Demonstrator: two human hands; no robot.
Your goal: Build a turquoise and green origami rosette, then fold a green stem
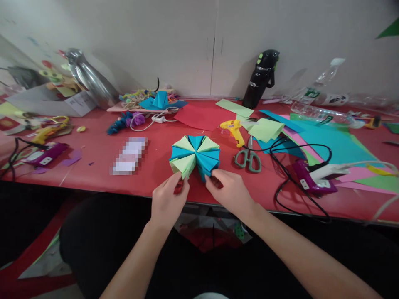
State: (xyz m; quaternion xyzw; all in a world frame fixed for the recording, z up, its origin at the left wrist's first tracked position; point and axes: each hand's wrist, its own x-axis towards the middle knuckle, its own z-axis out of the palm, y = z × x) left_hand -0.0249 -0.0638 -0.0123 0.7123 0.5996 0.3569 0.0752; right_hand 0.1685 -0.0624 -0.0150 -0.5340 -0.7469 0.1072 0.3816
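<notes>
In the head view, the paper wheel [195, 151], folded in blue and pale green wedges, sits near the front edge of the red desk [156, 174], with a gap in its near side. The left hand [171, 195] pinches a green wedge at the wheel's near left, thumb and fingers nearly closed; the right hand [230, 189] pinches a blue wedge at its near right. To the right of the wheel lie the scissors [248, 160], with the yellow glue gun [235, 132] just behind them. The blurred white rectangle [129, 156] lies left of the wheel, and the black bottle [261, 79] stands behind it to the right.
</notes>
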